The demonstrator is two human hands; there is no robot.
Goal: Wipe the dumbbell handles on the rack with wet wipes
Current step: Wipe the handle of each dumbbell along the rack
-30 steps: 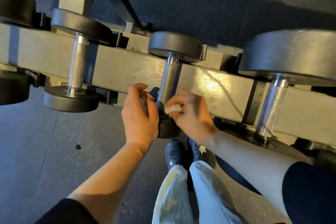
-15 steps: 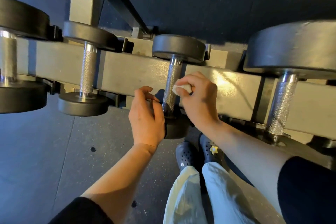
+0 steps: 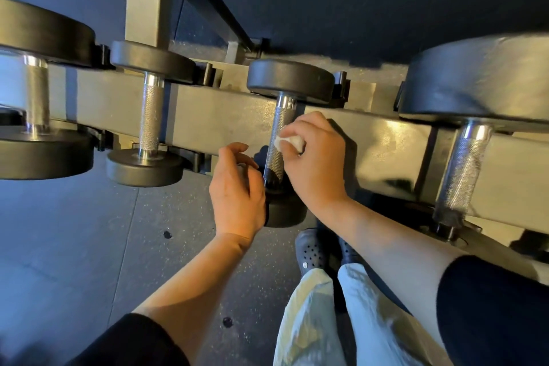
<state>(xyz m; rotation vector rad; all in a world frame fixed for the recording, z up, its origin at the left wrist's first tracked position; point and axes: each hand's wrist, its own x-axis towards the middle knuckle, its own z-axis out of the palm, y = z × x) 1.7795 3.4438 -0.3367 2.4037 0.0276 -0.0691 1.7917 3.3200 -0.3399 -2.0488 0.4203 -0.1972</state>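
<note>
Black-headed dumbbells with knurled steel handles lie across the grey rack beam [image 3: 208, 125]. My right hand [image 3: 315, 163] pinches a crumpled white wet wipe [image 3: 289, 140] and presses it against the middle of the centre dumbbell's handle [image 3: 277, 140]. My left hand [image 3: 236, 193] sits just left of that handle's near end, by the near head [image 3: 285, 212], which it partly hides. Its fingers are curled, with a pale bit showing under them; I cannot tell if it holds anything. Other handles show to the left [image 3: 151, 119] and right [image 3: 462, 169].
A large dumbbell head [image 3: 481, 83] juts out at the right, and another big dumbbell [image 3: 35, 98] sits at far left. The rack's upright post [image 3: 148, 3] rises behind. My feet in dark clogs [image 3: 312, 249] stand on the speckled rubber floor [image 3: 89, 246] under the beam.
My right hand has slid the wipe up the centre handle from its near end to about the middle. My left hand stays beside the near head.
</note>
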